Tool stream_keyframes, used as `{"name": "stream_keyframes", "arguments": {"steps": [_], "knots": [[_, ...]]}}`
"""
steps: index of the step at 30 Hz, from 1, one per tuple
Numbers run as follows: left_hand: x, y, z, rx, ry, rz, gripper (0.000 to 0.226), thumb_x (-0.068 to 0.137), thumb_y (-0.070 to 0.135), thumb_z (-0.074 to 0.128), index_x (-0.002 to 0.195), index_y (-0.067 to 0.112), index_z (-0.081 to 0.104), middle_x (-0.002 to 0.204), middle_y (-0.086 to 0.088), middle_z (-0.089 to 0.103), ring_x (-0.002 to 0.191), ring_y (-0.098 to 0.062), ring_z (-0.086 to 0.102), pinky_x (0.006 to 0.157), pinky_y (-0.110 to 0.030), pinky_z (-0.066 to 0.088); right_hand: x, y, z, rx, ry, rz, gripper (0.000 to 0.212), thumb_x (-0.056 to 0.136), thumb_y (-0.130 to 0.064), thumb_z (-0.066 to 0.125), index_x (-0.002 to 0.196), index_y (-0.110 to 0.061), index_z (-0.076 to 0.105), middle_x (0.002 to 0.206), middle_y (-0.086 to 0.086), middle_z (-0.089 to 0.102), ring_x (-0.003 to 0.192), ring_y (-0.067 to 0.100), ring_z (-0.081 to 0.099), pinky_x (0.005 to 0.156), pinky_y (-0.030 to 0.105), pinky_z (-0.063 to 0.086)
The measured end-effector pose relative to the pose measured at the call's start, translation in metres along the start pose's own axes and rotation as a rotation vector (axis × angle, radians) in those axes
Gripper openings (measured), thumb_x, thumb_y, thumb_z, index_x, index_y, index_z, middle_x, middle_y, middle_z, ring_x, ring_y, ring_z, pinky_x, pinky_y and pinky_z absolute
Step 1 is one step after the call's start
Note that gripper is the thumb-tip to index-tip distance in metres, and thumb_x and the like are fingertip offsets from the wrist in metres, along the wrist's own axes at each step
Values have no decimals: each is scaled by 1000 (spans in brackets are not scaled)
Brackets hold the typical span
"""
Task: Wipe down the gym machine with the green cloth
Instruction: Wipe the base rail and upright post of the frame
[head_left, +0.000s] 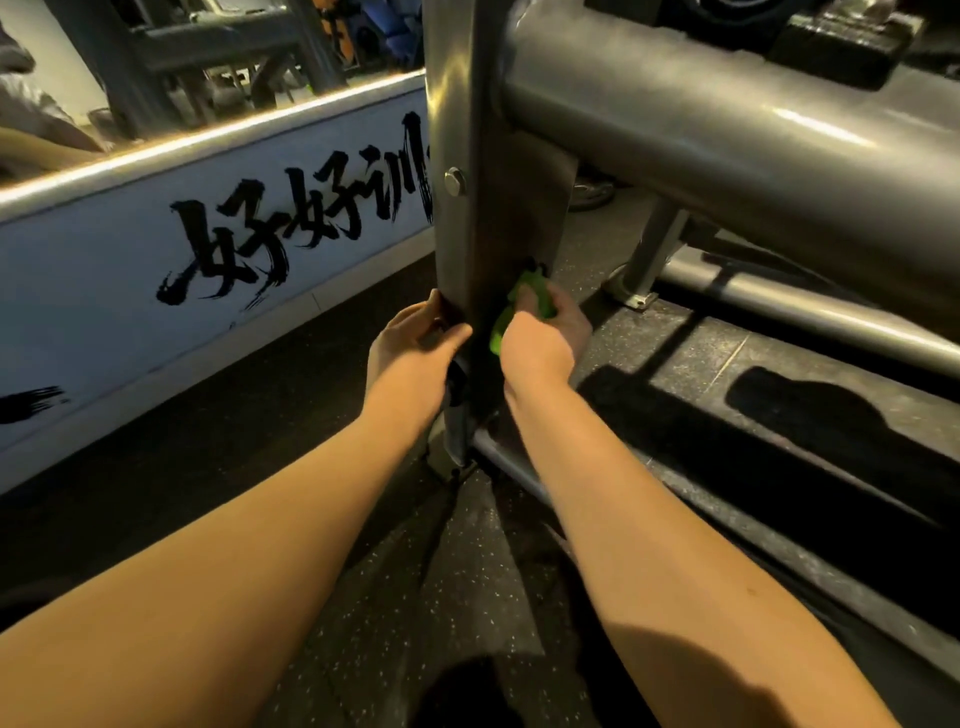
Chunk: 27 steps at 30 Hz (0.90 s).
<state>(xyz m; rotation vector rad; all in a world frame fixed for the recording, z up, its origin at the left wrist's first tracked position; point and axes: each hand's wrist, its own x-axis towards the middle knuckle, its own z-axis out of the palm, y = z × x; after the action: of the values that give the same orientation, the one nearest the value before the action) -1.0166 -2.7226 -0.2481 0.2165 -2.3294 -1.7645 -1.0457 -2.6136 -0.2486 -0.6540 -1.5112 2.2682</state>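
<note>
A grey metal upright post of the gym machine rises in the middle of the view, with a thick horizontal tube running off to the right. My right hand grips a bunched green cloth and presses it against the right face of the post low down. My left hand holds the post's left edge at the same height, fingers curled round it and thumb on the front face.
A white low wall with black brush lettering runs along the left. Lower frame tubes and a foot bracket lie on the dark speckled rubber floor to the right. A bolt head sticks out of the post.
</note>
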Motion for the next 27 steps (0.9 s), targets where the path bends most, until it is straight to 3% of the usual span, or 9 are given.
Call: {"name": "stream_keyframes", "arguments": {"steps": [3,5,7,10,15,18,22,24,27], "knots": [[-2,-8,2,86,35,25,43,87,33,78,127,38,61,118,17,66,112,-4,62,105,-36,50,-7,23,-5,-62,-7,100,30,99,-7,60,128,-12,67,112,-5,63,111,11,60,76,11,42],[-1,-12,2,111,28,27,49,87,32,78,133,35,61,122,15,67,114,-3,62,106,-37,51,-22,45,-15,-167,-72,133,26,101,-9,58,125,-6,67,98,-5,62,101,12,64,59,-1,37],[0,-14,3,132,-10,-24,51,90,30,75,138,32,58,127,11,66,114,-5,62,107,-37,50,-15,42,-16,-171,-54,96,24,99,-8,60,122,-6,69,96,-5,64,91,11,65,57,-2,41],[5,-22,2,227,-30,-79,49,93,35,71,140,32,56,127,7,66,109,-8,63,103,-38,51,12,21,-2,-68,21,98,30,95,-8,66,125,-15,70,118,3,70,109,20,66,87,25,55],[8,-35,0,253,14,10,50,89,34,76,136,33,61,127,14,65,112,0,60,101,-26,49,-25,46,-21,-338,-182,-109,13,99,-16,60,102,-15,73,100,3,69,87,6,65,78,31,51],[9,-37,1,309,7,1,48,91,36,72,137,32,59,129,12,63,115,-4,58,101,-26,46,4,28,-13,-184,-58,-51,21,95,-11,67,112,-19,73,109,4,72,97,12,69,90,37,58],[8,-40,1,286,12,-53,48,94,35,70,140,30,57,132,8,61,109,-2,55,96,-24,43,14,12,-10,-176,2,-36,33,97,-11,65,129,-12,68,124,-1,68,113,10,64,87,11,42],[5,-42,0,357,42,30,46,91,39,72,136,33,61,130,13,63,111,1,55,99,-22,45,-7,27,-19,-236,-114,-56,28,98,-13,64,126,-12,67,106,-14,63,93,-10,62,72,-1,40],[6,-42,-1,342,63,25,45,89,41,74,132,36,63,126,17,65,112,2,57,104,-28,49,-8,33,-23,-320,-154,-109,25,98,-14,65,122,-12,70,107,-7,68,90,-10,63,80,9,51]]}}
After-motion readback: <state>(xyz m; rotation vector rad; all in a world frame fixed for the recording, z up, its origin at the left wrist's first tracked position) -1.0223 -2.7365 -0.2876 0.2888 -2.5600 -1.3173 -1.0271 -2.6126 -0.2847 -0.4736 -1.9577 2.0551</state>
